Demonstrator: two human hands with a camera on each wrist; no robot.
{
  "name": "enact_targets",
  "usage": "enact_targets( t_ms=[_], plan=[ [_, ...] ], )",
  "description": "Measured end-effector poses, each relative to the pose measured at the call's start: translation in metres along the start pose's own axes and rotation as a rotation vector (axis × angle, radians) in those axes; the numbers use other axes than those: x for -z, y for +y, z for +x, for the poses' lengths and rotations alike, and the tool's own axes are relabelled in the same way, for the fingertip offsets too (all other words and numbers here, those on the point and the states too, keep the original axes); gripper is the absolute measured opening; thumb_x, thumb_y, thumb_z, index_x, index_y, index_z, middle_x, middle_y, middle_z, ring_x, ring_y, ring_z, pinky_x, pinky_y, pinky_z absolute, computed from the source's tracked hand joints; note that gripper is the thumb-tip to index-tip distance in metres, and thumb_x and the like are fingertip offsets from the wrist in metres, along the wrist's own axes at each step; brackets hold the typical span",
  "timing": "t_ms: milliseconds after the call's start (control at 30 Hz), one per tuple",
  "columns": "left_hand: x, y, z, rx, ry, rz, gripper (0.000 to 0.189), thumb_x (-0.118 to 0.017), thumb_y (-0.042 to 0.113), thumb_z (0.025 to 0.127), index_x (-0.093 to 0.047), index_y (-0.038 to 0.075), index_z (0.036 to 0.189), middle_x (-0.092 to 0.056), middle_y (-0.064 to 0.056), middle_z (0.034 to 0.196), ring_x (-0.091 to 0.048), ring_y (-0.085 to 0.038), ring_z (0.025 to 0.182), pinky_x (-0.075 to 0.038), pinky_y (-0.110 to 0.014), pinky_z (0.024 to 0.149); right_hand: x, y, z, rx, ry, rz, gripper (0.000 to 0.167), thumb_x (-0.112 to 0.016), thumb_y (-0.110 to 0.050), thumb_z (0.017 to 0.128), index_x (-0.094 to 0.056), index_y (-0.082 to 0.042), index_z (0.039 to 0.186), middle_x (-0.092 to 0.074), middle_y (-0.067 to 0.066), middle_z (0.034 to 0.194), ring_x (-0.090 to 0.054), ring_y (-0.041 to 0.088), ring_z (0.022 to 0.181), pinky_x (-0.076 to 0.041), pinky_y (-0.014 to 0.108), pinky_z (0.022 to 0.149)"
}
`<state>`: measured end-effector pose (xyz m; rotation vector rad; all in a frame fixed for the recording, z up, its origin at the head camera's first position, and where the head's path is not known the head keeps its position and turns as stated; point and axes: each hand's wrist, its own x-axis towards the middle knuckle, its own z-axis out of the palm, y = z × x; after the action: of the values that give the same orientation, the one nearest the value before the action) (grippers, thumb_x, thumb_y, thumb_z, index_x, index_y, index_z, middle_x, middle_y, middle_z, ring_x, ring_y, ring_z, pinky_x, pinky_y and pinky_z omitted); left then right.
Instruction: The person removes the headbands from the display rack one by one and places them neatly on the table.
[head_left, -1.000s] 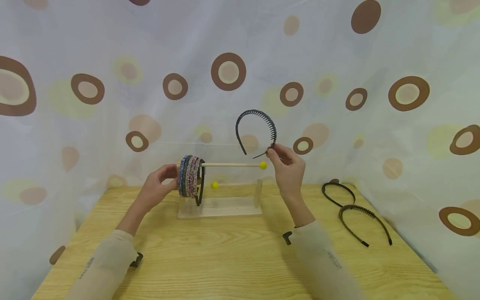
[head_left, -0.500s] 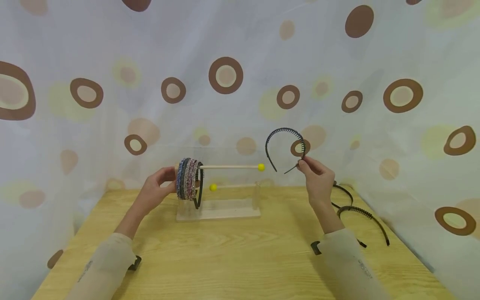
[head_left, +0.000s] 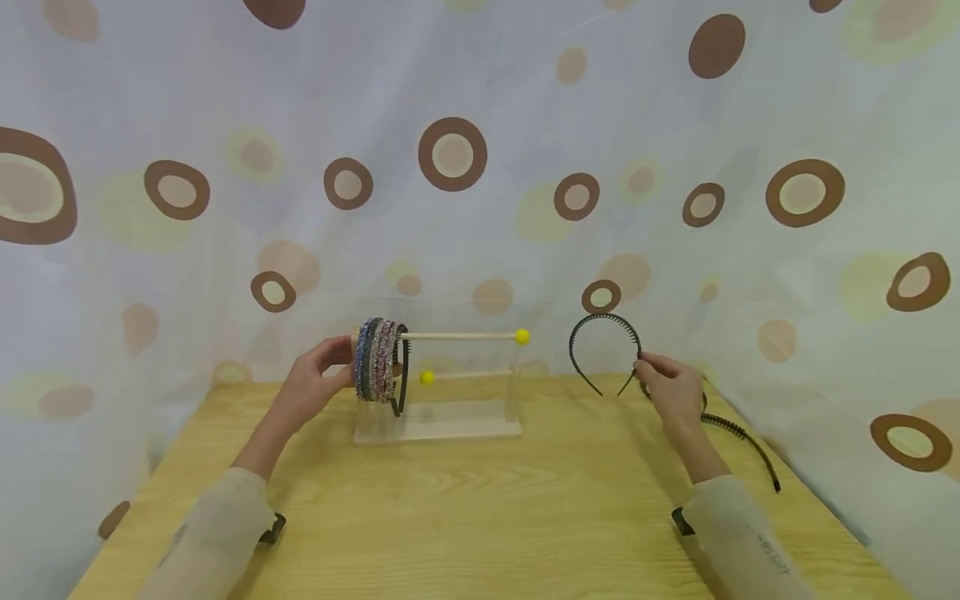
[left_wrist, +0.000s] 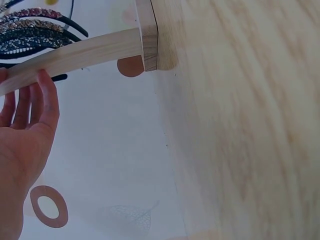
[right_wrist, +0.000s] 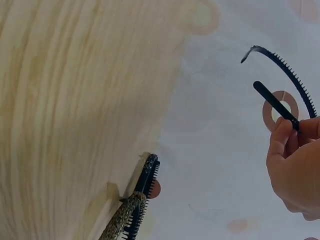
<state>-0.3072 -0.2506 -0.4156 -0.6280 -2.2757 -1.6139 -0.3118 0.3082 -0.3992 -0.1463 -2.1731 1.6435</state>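
Observation:
In the head view my right hand [head_left: 671,396] pinches a dark toothed headband [head_left: 606,317] near one end, its arch upward above the table's right side. The right wrist view shows finger and thumb on the black end of that headband [right_wrist: 274,102]. My left hand [head_left: 311,383] holds the upright post [left_wrist: 100,47] of a wooden stand [head_left: 442,427] at its left side. Several glittery headbands [head_left: 377,360], blue, grey and pink, hang together on the stand's upper rod [head_left: 465,336], beside the post. The left fingers are partly hidden behind them in the head view.
More dark headbands [head_left: 738,431] lie on the table [head_left: 480,517] at the right, partly behind my right hand. Yellow balls [head_left: 522,337] cap the rod ends. A patterned curtain [head_left: 480,233] hangs behind and on both sides.
My right hand has carried the headband right and down, away from the stand's rod, to just above the headbands on the table. The left hand stays on the stand.

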Motion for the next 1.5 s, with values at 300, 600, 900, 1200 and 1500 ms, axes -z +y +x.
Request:
enact_targets(
  t_ms=[300, 600, 900, 1200, 1500],
  plan=[
    [0.005, 0.001, 0.003, 0.003, -0.012, -0.012, 0.051, -0.068, 0.024, 0.101, -0.051, 0.001, 0.144, -0.061, -0.015, 0.131, -0.053, -0.031, 0.126, -0.042, -0.053, 0.105, 0.012, 0.008, 0.023, 0.028, -0.194, -0.170, 0.041, -0.064, -0.022, 0.103, -0.063, 0.007, 0.132, -0.063, 0.024, 0.127, -0.069, 0.024, 0.106, -0.054, 0.028, 0.090],
    [0.006, -0.002, 0.004, -0.001, -0.021, -0.005, 0.053, -0.068, 0.026, 0.101, -0.051, 0.001, 0.144, -0.060, -0.015, 0.131, -0.054, -0.030, 0.126, -0.048, -0.041, 0.101, 0.014, 0.025, 0.046, -0.049, -0.279, -0.162, 0.041, -0.062, -0.013, 0.103, -0.057, 0.014, 0.134, -0.060, 0.030, 0.129, -0.070, 0.025, 0.102, -0.057, 0.027, 0.084],
    [0.005, 0.002, 0.004, 0.011, -0.020, -0.014, 0.052, -0.070, 0.026, 0.100, -0.052, 0.002, 0.143, -0.060, -0.015, 0.131, -0.055, -0.032, 0.125, -0.054, -0.029, 0.090, 0.020, 0.039, 0.057, -0.216, -0.272, -0.168, 0.042, -0.058, -0.003, 0.102, -0.049, 0.021, 0.136, -0.050, 0.036, 0.135, -0.070, 0.015, 0.087, -0.057, 0.039, 0.090],
    [0.004, 0.000, 0.003, 0.015, -0.024, -0.031, 0.050, -0.069, 0.023, 0.100, -0.054, 0.002, 0.142, -0.061, -0.015, 0.130, -0.055, -0.031, 0.125, -0.054, -0.030, 0.092, 0.029, 0.053, 0.062, -0.112, -0.313, -0.428, 0.029, -0.061, -0.003, 0.096, -0.065, 0.019, 0.116, -0.071, 0.015, 0.086, -0.069, 0.020, 0.072, -0.059, 0.033, 0.067],
    [0.002, 0.003, 0.003, 0.023, -0.027, -0.038, 0.049, -0.067, 0.013, 0.101, -0.051, -0.003, 0.144, -0.060, -0.022, 0.133, -0.054, -0.035, 0.127, -0.053, -0.028, 0.092, 0.027, 0.058, 0.058, 0.018, -0.383, -0.644, 0.040, -0.051, -0.006, 0.093, -0.034, -0.019, 0.060, -0.031, -0.005, 0.052, -0.024, 0.012, 0.049, -0.023, 0.029, 0.050]
  ],
)
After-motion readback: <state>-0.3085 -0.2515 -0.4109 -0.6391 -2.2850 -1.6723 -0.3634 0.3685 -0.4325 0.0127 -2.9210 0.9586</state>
